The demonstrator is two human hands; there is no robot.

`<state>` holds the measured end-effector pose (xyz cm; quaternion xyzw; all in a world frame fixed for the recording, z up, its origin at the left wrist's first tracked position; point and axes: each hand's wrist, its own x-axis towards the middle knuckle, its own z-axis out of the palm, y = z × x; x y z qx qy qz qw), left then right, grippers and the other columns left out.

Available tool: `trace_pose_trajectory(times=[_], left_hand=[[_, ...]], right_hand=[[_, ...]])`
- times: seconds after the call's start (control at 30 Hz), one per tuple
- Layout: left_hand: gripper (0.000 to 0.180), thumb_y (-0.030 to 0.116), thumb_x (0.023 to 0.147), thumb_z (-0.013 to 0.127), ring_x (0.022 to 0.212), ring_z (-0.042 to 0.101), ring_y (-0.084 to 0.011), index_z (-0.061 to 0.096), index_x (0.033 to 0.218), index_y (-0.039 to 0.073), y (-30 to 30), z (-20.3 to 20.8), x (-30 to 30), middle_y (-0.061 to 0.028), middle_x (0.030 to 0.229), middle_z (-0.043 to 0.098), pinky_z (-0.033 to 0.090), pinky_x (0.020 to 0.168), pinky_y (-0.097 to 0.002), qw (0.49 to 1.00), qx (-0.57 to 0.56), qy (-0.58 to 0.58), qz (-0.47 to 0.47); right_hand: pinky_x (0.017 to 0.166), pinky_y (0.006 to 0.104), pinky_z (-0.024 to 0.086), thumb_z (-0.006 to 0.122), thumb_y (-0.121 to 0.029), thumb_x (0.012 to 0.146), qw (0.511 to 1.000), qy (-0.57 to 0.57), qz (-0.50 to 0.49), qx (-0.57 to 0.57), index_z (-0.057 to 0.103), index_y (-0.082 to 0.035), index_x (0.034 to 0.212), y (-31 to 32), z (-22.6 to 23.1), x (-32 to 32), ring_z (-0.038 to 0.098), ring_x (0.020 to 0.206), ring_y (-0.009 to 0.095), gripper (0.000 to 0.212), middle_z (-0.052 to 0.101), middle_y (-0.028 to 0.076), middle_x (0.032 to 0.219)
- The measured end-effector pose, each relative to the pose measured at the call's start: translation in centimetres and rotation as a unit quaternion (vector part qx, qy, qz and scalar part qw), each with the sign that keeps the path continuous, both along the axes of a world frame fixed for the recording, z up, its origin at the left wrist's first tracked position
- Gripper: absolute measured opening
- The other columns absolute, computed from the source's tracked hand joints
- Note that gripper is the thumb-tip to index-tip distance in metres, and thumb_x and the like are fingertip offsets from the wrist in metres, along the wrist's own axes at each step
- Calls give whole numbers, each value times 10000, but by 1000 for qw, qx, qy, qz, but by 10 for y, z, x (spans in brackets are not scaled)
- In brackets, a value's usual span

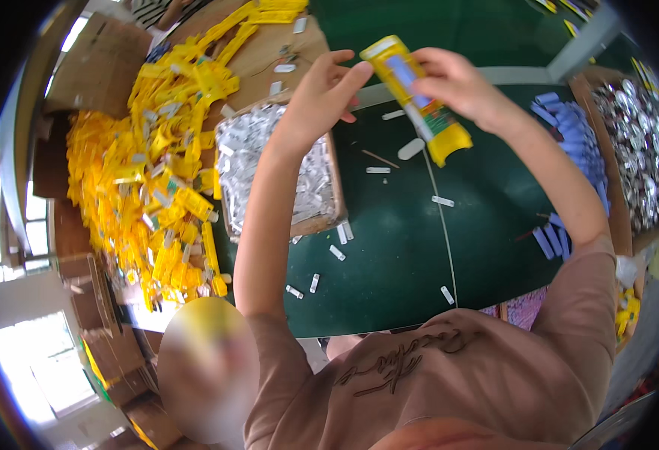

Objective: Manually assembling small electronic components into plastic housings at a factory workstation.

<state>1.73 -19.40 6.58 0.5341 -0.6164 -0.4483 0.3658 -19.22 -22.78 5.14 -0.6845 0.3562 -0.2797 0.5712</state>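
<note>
Over the far part of the green table, my right hand [457, 86] grips a long yellow plastic casing [443, 144] between thumb and fingers. A blue-violet cylindrical cell [398, 69] lies lengthwise in the casing, and a green circuit board [436, 118] sits toward its lower end. My left hand [322, 97] is beside the casing's upper end, fingers apart and holding nothing. Its thumb tip comes close to the casing's edge; whether they touch I cannot tell. Below my left wrist stands a box [337, 199] full of small white parts [311, 176].
A large heap of yellow casings [168, 161] covers the left side. Blue cells [581, 146] are stacked at right, beside a carton of shiny silver parts [633, 142]. Several small white pieces [443, 201] are scattered on the green table [389, 255]. Cardboard boxes [115, 352] stand at lower left.
</note>
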Motion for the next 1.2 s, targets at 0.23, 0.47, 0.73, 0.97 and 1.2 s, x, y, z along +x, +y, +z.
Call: trace_pose_trajectory(times=[0.23,0.47,0.73,0.97,1.2], left_hand=[[418,231,840,544,772,540,-139,436,1191,31,16,-15,98,-71,955,572,464,621,-272,955,-120,-258,86],[365,339,807,546,750,583,-262,544,1029,49,68,-27,234,-110,839,595,454,691,-353,836,12,-477,273],[534,470,756,555,865,576,-343,537,959,-24,14,-59,242,-202,897,603,449,734,-418,772,21,-525,359],[367,267,789,591,729,590,-189,542,986,-39,40,-36,267,-117,855,613,466,650,-310,898,18,-275,343],[212,133,814,575,686,545,-100,541,960,-17,152,2,141,-57,761,586,436,610,-240,928,-220,16,301]], right_hand=[[673,229,412,542,-239,814,959,204,-184,-69,571,-29,990,-246,-129,-187,507,750,77,276,558,14,832],[671,244,413,550,-372,814,936,229,-266,-17,597,16,924,-431,-213,-383,546,732,138,406,588,53,793],[753,295,427,488,-394,840,738,484,-371,-288,562,-9,1034,-391,-135,-375,582,847,248,438,614,113,876],[753,250,443,436,-121,878,907,157,-177,-348,525,-37,1110,-171,-13,-116,555,806,131,262,584,73,871],[779,250,437,554,-221,845,988,-86,97,-82,394,-21,1215,89,3,112,532,902,127,450,534,92,1042]])
